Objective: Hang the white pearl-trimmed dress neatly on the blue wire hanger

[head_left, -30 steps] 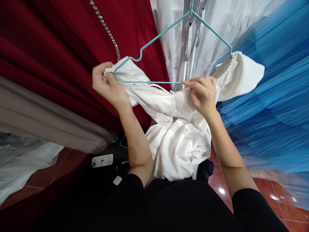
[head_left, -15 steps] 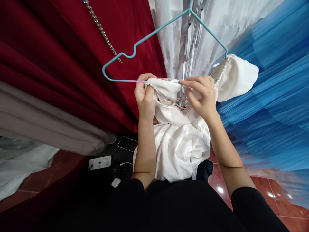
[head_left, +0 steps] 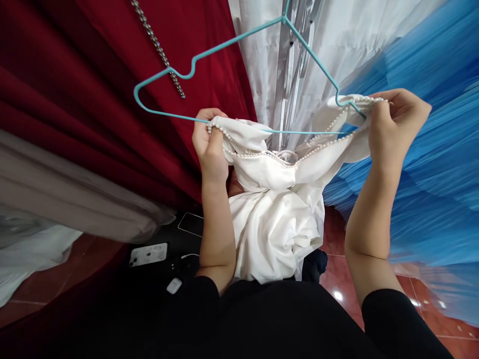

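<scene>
A white dress (head_left: pixel 269 224) with pearl-beaded edging hangs in front of me, its skirt bunched in my lap. My left hand (head_left: pixel 212 142) is closed on the dress's left sleeve, thumb on the pearl edge, close to the hanger's lower bar. On the other side my right hand (head_left: pixel 396 119) grips the right sleeve near its pearl trim. The light-blue hanger (head_left: pixel 235 41) passes through the dress opening; its right end sits inside the right sleeve, while its left end sticks out bare past my left hand.
Red fabric (head_left: pixel 209 60) hangs at the left with a beaded strap (head_left: pixel 157 45) before it. Blue tulle (head_left: pixel 441 164) fills the right side. A phone (head_left: pixel 148 255) and a small white case (head_left: pixel 174 285) lie on a dark surface at lower left.
My right hand has left the hanger's lower bar and moved right to grip the right sleeve. The dress top is now stretched wider. The hanger and my left hand have shifted slightly left.
</scene>
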Demonstrator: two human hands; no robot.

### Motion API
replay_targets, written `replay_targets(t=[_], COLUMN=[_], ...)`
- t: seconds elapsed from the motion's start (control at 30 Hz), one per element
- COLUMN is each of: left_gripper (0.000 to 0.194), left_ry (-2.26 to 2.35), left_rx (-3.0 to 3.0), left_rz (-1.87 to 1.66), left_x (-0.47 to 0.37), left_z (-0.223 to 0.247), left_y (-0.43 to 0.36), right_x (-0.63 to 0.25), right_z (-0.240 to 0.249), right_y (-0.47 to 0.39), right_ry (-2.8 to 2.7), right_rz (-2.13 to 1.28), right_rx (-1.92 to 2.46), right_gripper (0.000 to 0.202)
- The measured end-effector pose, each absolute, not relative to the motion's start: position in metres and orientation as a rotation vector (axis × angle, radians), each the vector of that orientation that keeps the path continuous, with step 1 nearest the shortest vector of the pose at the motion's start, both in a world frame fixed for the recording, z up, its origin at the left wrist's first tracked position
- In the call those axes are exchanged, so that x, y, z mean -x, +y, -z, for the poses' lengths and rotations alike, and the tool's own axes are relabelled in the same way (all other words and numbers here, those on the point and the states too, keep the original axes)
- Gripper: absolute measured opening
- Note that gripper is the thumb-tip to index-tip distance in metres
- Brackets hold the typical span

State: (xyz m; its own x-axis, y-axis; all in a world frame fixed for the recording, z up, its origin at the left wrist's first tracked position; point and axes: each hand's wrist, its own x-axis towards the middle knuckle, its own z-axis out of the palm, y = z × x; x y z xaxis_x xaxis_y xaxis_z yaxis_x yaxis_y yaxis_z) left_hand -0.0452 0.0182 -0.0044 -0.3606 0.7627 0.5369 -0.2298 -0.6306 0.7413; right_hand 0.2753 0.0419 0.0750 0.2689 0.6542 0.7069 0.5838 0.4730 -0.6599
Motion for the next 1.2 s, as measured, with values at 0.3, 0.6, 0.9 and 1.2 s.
replay_targets(t=[0.3,0.6,0.9,1.2], left_gripper=[0.029,0.026,0.018,0.036], left_ry=[0.666,0.74,1.43,1.405], left_rx=[-1.254,-1.195,-1.235,-1.231], left_rz=[-2.162,-2.055,-2.227,-2.447], left_x=[0.031,0.008,0.065,0.114], left_z=[0.013,0.012,0.035,-0.051], left_y=[0.026,0.013,-0.02,-0.014], right_x=[-0.302,-0.214,-0.218,-0.227], right_z=[-0.063,-0.049,-0.033,-0.05], right_y=[-0.008,-0.004,0.013,0.018], right_ry=[-2.045,-1.963,-1.836,-1.871], right_rz=[-0.468,-0.214,-0.094,-0.17], right_rx=[1.485,0.974,1.034,1.025], right_gripper=[0.022,0.029,0.02,0.017])
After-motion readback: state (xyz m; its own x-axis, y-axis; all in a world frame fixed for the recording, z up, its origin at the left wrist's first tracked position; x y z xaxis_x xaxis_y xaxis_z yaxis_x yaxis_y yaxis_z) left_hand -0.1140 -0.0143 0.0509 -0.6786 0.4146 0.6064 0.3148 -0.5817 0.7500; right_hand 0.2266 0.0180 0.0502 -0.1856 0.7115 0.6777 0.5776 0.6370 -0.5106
